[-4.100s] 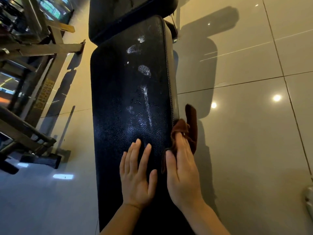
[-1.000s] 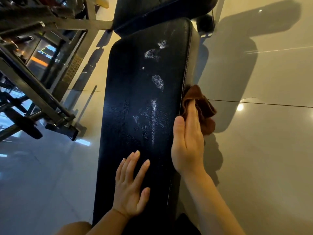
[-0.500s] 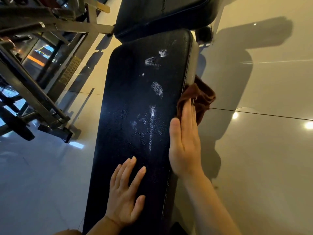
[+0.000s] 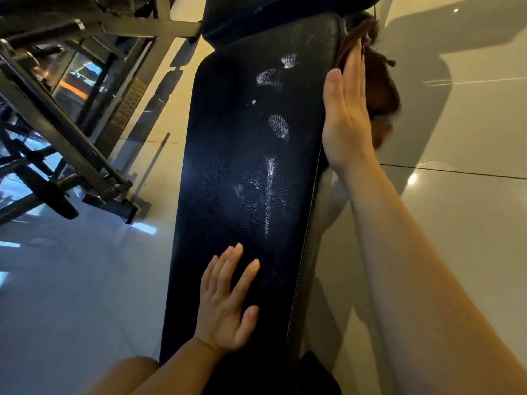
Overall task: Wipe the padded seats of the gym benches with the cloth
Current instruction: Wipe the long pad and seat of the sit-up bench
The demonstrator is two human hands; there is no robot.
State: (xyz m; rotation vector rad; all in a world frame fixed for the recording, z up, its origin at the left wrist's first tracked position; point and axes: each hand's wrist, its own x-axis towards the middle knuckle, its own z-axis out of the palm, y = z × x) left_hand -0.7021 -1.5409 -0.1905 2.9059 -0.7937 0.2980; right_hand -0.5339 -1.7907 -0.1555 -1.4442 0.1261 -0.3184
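Observation:
A long black padded bench seat (image 4: pixel 228 178) runs away from me, its leather worn with several whitish cracked patches. My left hand (image 4: pixel 226 300) lies flat on the near end of the pad, fingers spread. My right hand (image 4: pixel 346 109), fingers straight, presses a brown cloth (image 4: pixel 380 89) against the right side edge of the seat near its far end. The cloth bunches out beyond my fingers and hangs over the floor. A second black pad (image 4: pixel 271 12) adjoins the seat at the top.
A metal gym rack (image 4: pixel 65 115) with angled steel beams and feet stands on the left. Glossy pale floor tiles (image 4: pixel 456 223) spread on the right, showing shadows and lamp reflections. My knee (image 4: pixel 128 372) shows at the bottom left.
My right hand has slid the cloth along the seat's right side edge, away from me toward the far end. My left hand has stayed flat on the near end.

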